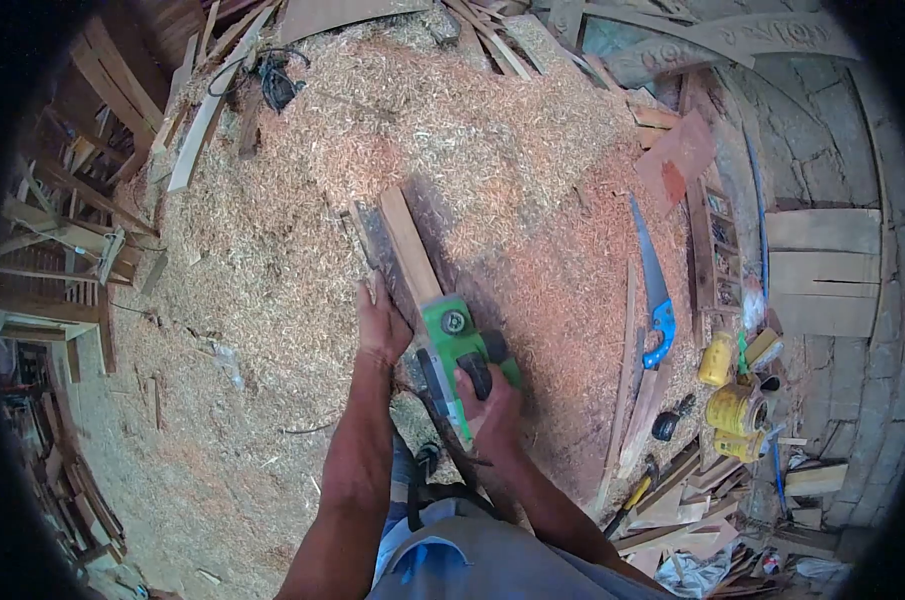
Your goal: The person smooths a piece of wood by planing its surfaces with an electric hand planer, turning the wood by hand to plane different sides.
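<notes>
Right-hand fingers grip a green planer, any lettering unreadably small.

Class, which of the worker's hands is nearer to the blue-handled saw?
Right. The right hand grips the green planer, left of the saw; the left hand is farther left, beyond the planer.

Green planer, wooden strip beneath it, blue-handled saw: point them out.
Green planer [455, 344], head view, on its body.
Wooden strip [410, 245], head view, on its bare top.
Blue-handled saw [654, 278], head view, on its blade.
</notes>
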Action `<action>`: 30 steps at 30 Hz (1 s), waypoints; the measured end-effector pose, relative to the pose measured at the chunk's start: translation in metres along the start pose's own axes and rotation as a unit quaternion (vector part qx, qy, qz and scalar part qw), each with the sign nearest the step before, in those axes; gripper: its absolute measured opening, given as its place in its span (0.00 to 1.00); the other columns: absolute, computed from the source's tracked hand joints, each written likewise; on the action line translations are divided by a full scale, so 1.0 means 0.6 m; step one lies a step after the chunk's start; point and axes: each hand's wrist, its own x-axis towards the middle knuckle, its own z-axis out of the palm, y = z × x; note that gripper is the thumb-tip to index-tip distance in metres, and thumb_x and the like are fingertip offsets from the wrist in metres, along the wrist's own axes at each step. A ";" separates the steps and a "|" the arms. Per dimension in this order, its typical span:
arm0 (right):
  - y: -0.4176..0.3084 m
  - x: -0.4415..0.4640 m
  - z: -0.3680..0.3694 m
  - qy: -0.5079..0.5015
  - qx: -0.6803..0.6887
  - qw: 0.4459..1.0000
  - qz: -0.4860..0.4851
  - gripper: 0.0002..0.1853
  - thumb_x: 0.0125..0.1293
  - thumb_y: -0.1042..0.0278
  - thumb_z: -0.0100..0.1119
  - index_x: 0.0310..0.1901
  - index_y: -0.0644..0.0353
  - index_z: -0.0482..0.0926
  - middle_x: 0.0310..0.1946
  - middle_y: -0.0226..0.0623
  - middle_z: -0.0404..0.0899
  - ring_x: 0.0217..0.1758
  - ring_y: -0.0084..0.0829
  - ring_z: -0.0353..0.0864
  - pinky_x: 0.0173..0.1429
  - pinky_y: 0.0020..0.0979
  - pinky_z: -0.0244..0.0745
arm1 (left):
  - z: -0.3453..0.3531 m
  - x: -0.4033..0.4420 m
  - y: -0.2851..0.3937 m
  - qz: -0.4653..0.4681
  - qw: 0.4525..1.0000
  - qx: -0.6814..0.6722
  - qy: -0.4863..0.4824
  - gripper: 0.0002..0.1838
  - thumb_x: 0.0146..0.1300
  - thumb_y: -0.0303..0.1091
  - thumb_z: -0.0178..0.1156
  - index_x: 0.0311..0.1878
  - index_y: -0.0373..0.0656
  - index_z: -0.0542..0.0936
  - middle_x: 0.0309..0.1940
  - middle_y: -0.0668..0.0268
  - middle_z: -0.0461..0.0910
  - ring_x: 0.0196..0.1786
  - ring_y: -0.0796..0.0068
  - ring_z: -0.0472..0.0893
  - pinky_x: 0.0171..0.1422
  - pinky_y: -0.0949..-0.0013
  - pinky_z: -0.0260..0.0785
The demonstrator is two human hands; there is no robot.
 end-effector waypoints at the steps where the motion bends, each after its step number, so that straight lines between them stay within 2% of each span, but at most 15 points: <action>1: -0.003 0.018 0.008 -0.011 0.011 1.000 0.004 0.24 0.72 0.47 0.72 0.46 0.65 0.84 0.33 0.53 0.87 0.36 0.56 0.89 0.42 0.51 0.81 | 0.009 -0.012 0.002 0.000 1.000 -0.022 0.005 0.51 0.77 0.80 0.34 0.90 0.55 0.49 0.87 0.58 0.59 0.86 0.50 0.60 0.91 0.46 0.47; 3: -0.019 0.068 0.024 -0.011 0.007 1.000 -0.011 0.25 0.73 0.45 0.71 0.47 0.65 0.84 0.34 0.53 0.87 0.37 0.58 0.89 0.42 0.52 0.81 | 0.031 -0.018 0.012 -0.010 0.998 -0.050 0.025 0.53 0.75 0.82 0.32 0.91 0.57 0.46 0.89 0.58 0.54 0.88 0.51 0.55 0.92 0.45 0.43; 6: -0.069 0.137 0.056 0.043 -0.023 0.996 -0.068 0.24 0.72 0.46 0.71 0.48 0.65 0.85 0.34 0.53 0.86 0.38 0.60 0.87 0.44 0.50 0.81 | -0.006 -0.016 0.008 -0.016 0.998 -0.055 0.016 0.54 0.74 0.83 0.32 0.91 0.57 0.46 0.89 0.60 0.53 0.88 0.51 0.55 0.91 0.44 0.43; 7: -0.081 0.160 0.062 0.022 -0.016 0.998 -0.053 0.25 0.72 0.46 0.71 0.48 0.65 0.85 0.34 0.54 0.86 0.40 0.60 0.87 0.46 0.51 0.81 | -0.007 -0.015 0.006 -0.012 0.998 -0.059 0.007 0.55 0.73 0.85 0.33 0.91 0.57 0.47 0.89 0.60 0.52 0.88 0.51 0.54 0.91 0.43 0.43; 10: -0.120 0.241 0.101 -0.006 0.089 0.996 -0.029 0.28 0.72 0.41 0.69 0.47 0.65 0.85 0.36 0.58 0.87 0.44 0.62 0.88 0.50 0.53 0.81 | 0.015 -0.018 0.007 -0.003 0.997 -0.079 0.014 0.55 0.73 0.84 0.35 0.91 0.57 0.47 0.89 0.61 0.53 0.88 0.52 0.56 0.91 0.44 0.43; 12: -0.176 0.292 0.107 0.023 0.027 0.998 -0.061 0.30 0.72 0.38 0.68 0.45 0.66 0.86 0.38 0.60 0.88 0.44 0.62 0.89 0.51 0.54 0.82 | 0.032 -0.015 0.011 0.001 0.997 -0.076 0.029 0.53 0.75 0.82 0.37 0.91 0.56 0.47 0.88 0.61 0.56 0.87 0.54 0.58 0.91 0.46 0.45; 14: -0.208 0.343 0.135 0.036 0.068 0.994 -0.076 0.31 0.72 0.37 0.67 0.45 0.67 0.86 0.38 0.62 0.88 0.45 0.62 0.89 0.52 0.54 0.82 | 0.027 -0.009 0.008 0.009 0.997 -0.067 0.042 0.52 0.76 0.81 0.37 0.91 0.55 0.49 0.86 0.61 0.59 0.85 0.55 0.61 0.91 0.47 0.46; 18: -0.215 0.359 0.135 0.013 0.086 0.994 -0.071 0.32 0.72 0.37 0.67 0.47 0.68 0.88 0.39 0.62 0.88 0.47 0.63 0.89 0.55 0.54 0.82 | 0.027 -0.003 0.014 -0.004 0.997 -0.018 0.073 0.51 0.77 0.79 0.38 0.89 0.51 0.52 0.81 0.60 0.66 0.81 0.56 0.67 0.86 0.47 0.57; 20: -0.183 0.318 0.110 -0.018 0.053 0.996 -0.075 0.33 0.72 0.37 0.67 0.53 0.69 0.86 0.45 0.63 0.87 0.52 0.62 0.87 0.58 0.54 0.81 | 0.049 0.006 0.040 -0.037 0.991 0.005 0.130 0.49 0.78 0.77 0.38 0.89 0.50 0.54 0.78 0.61 0.70 0.78 0.57 0.71 0.82 0.48 0.63; 21: -0.153 0.271 0.097 -0.020 0.022 0.997 -0.067 0.34 0.73 0.38 0.67 0.55 0.69 0.84 0.46 0.63 0.87 0.53 0.62 0.87 0.59 0.54 0.80 | 0.009 0.029 0.044 -0.049 0.994 0.035 0.096 0.44 0.80 0.71 0.45 0.86 0.50 0.59 0.74 0.60 0.74 0.73 0.56 0.76 0.76 0.46 0.71; 24: -0.052 0.085 0.019 -0.056 0.032 0.998 -0.011 0.30 0.75 0.43 0.66 0.59 0.66 0.82 0.49 0.61 0.84 0.55 0.61 0.85 0.61 0.53 0.79 | 0.016 0.083 0.054 -0.028 0.983 0.166 0.066 0.37 0.80 0.54 0.61 0.82 0.47 0.61 0.69 0.56 0.77 0.64 0.53 0.82 0.69 0.45 0.78; 25: -0.017 0.009 -0.003 -0.029 -0.020 0.999 0.006 0.26 0.75 0.47 0.68 0.60 0.64 0.82 0.47 0.58 0.86 0.53 0.58 0.86 0.57 0.52 0.80 | 0.018 0.099 0.044 -0.003 0.978 0.194 0.081 0.35 0.79 0.48 0.62 0.80 0.45 0.63 0.68 0.56 0.78 0.65 0.53 0.82 0.69 0.45 0.78; 26: 0.031 -0.055 -0.022 -0.042 0.031 0.998 0.031 0.24 0.74 0.50 0.69 0.58 0.64 0.82 0.44 0.55 0.87 0.48 0.55 0.88 0.54 0.49 0.81 | 0.013 0.110 0.026 0.015 0.969 0.226 0.097 0.32 0.78 0.42 0.64 0.78 0.44 0.66 0.66 0.56 0.80 0.65 0.53 0.82 0.69 0.46 0.78; 27: 0.061 -0.117 -0.047 -0.025 0.008 1.000 0.011 0.23 0.72 0.52 0.71 0.55 0.64 0.82 0.39 0.54 0.87 0.43 0.55 0.89 0.49 0.49 0.82 | 0.013 0.118 0.013 0.037 0.960 0.257 0.108 0.30 0.77 0.37 0.66 0.76 0.42 0.68 0.64 0.56 0.81 0.65 0.53 0.82 0.70 0.46 0.79; 30: 0.164 -0.253 -0.076 -0.025 -0.024 0.998 0.051 0.21 0.70 0.54 0.74 0.50 0.64 0.81 0.34 0.53 0.86 0.37 0.55 0.89 0.43 0.50 0.81 | 0.034 0.110 0.015 0.027 0.957 0.238 0.166 0.32 0.73 0.26 0.67 0.76 0.40 0.67 0.63 0.53 0.81 0.62 0.52 0.84 0.67 0.47 0.82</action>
